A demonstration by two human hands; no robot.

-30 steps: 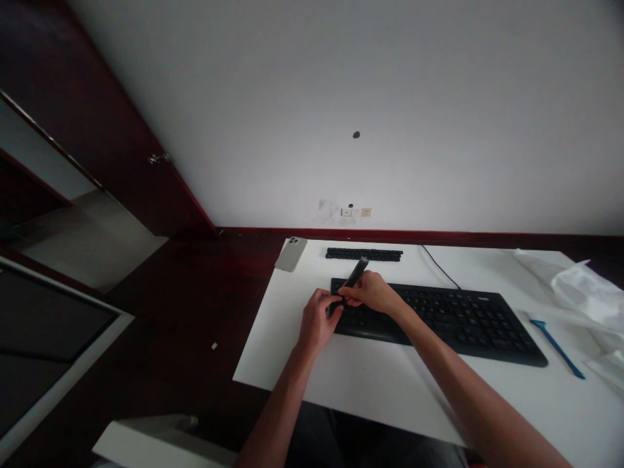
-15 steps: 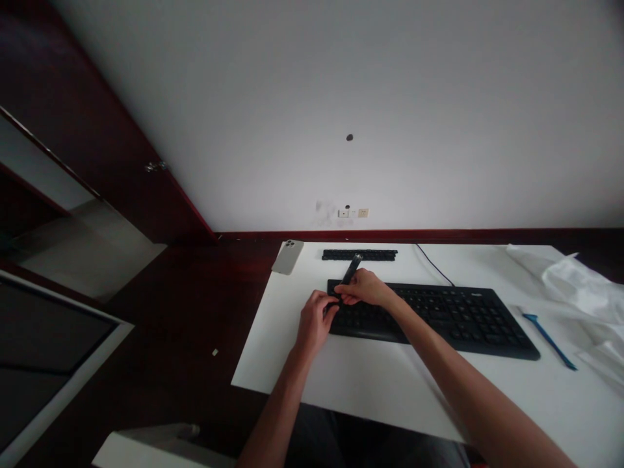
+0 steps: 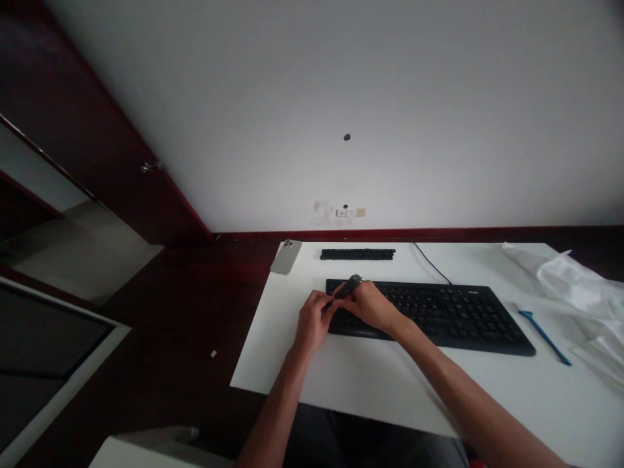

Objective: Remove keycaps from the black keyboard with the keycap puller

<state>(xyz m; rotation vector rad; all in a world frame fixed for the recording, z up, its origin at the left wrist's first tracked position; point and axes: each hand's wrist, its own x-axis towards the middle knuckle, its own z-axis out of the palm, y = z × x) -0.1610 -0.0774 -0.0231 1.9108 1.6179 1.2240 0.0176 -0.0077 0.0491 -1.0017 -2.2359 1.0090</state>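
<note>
Work at the keyboard: From here I see two hands busy with a dark stick over the left end of the keyboard. I think this step is careful finger work. The next move calls for a firm grip and small, soft moves, I would say.
Right hand: It is closed, with thumb and fingers pinching the stick. It sits above the left part of the keyboard.
Left hand: It is bent, just past the left end of the keyboard. Its thumb and finger tips are close together by the low end of the stick. I can't tell if they pinch it or something tiny.
Dark stick: It leans, with its top end pointing up and away, above the keyboard's left end. Fingers hide its low end.
Black strip: It lies behind the keyboard, apart from it, and looks like rows of little keys.
Phone: It lies on the worktop, back and to the left of the keyboard.
Blue tool: It lies near the keyboard's right end.
</note>
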